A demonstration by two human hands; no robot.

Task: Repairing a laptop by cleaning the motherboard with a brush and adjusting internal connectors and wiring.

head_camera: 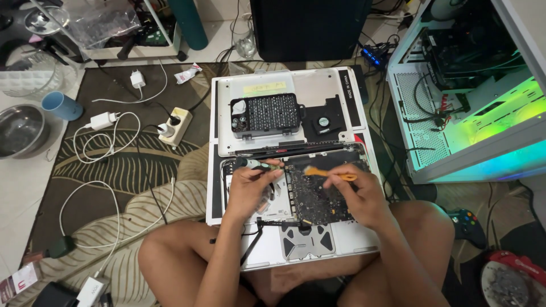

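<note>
**Opened laptop under repair, both hands on tools**

Grip: the right hand (359, 196) was closed on an orange pry tool (333, 173), pinched near its rear end with the tip over the board. The left hand (248, 187) was closed on a dark screwdriver (252, 164), the handle lying across the fingers.

Item 1. Laptop (355, 236), silver, base cover off, lying across the person's crossed legs at the middle of the view. The dark circuit board (315, 196) sat exposed between the hands; the trackpad underside (307, 241) showed at 6 o'clock from it.

Item 2. Removed cover panel (318, 85), at 12 o'clock from the laptop, carrying a dark case of screwdriver bits (266, 113) and a small black fan (323, 120).

Item 3. White desktop tower (472, 91), side open and lit green, at 2 o'clock.

Item 4. Power strip (176, 126) with white chargers and cables, at 10 o'clock on the patterned rug (131, 170).

Handling note: the board looked thin, stiff and fragile, likely light, and best held by its bare edges, off the components. The pry tool looked like light plastic that would flex somewhat; the screwdriver looked slim and easy to roll.
</note>
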